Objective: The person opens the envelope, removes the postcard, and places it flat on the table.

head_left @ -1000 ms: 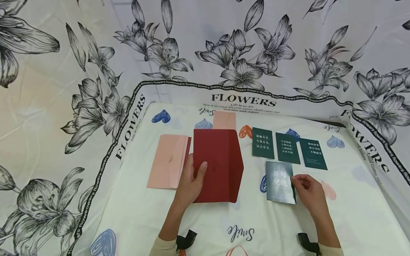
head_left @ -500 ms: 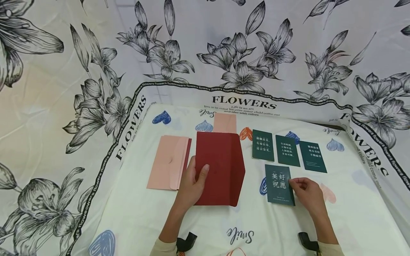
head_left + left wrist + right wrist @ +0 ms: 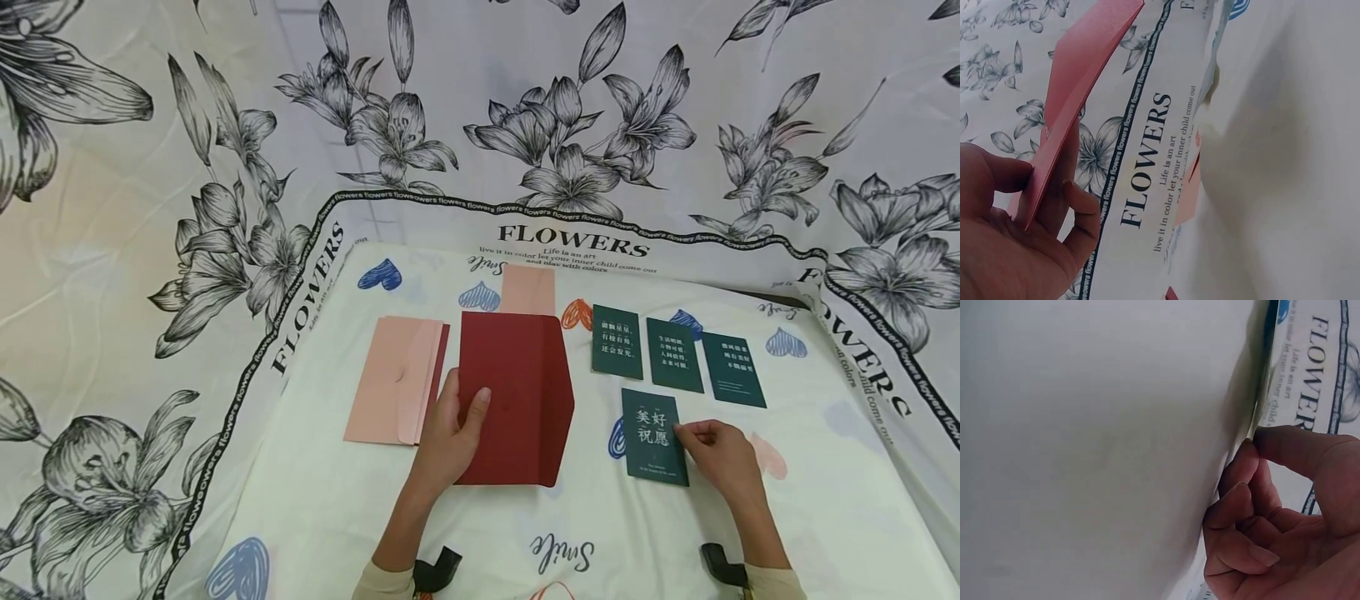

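My left hand (image 3: 447, 433) grips a red envelope (image 3: 501, 400) by its left edge, thumb on top and fingers beneath. The envelope's flap (image 3: 557, 400) is folded out to the right. In the left wrist view the red envelope (image 3: 1079, 81) is seen nearly edge-on, pinched between thumb and fingers. My right hand (image 3: 723, 454) pinches the right edge of a dark green card (image 3: 651, 454) with white characters. The right wrist view shows thumb and index finger meeting at the edge of the card (image 3: 1265, 381), the other fingers curled.
Pink envelopes (image 3: 386, 375) lie left of the red one, a red edge showing beneath. Another pink envelope (image 3: 528, 287) lies behind it. Three more green cards, the left (image 3: 617, 342), middle (image 3: 675, 354) and right (image 3: 733, 369), lie in a row on the printed cloth (image 3: 600, 533).
The green card has tilted, so the glare on its face has gone and its lettering reads clearly. Both hands keep their holds, with only slight shifts in the view.
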`<state>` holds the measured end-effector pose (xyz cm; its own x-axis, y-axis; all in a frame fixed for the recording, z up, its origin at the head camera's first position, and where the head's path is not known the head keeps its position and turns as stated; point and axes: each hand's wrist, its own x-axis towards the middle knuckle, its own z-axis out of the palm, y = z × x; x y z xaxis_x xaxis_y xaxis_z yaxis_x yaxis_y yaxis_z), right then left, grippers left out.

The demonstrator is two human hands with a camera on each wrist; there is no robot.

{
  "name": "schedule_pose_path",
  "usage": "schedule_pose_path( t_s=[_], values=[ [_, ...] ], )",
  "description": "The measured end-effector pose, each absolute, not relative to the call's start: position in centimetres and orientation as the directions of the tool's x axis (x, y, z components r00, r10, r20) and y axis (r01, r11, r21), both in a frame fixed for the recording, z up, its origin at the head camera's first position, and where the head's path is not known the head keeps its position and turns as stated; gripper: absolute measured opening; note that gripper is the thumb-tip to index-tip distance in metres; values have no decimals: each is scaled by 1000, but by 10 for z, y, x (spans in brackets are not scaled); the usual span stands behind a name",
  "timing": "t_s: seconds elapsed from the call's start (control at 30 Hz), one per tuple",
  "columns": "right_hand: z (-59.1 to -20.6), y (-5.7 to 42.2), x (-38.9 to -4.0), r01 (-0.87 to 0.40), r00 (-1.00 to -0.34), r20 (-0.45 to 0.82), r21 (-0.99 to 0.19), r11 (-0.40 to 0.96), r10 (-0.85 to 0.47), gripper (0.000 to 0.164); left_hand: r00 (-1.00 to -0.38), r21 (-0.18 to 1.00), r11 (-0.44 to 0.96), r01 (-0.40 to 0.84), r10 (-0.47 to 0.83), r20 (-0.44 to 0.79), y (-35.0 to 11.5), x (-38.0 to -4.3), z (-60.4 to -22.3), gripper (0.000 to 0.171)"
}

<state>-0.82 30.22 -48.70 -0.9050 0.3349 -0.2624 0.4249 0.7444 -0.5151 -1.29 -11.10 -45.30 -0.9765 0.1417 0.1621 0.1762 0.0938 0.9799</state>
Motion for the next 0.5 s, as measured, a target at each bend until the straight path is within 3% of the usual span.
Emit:
schedule_pose_path(
  t_s=[0.37,0.5],
  values=[
    [-483,302,-15,343,-938,-221,-469,814,268,40,-981,989,32,147,134,142,-108,-10,-453,38],
    [-468,290,-9,270,-963,-149,-508,818,225,42,-979,988,22,155,135,151,-107,-11,-454,37]
  ],
)
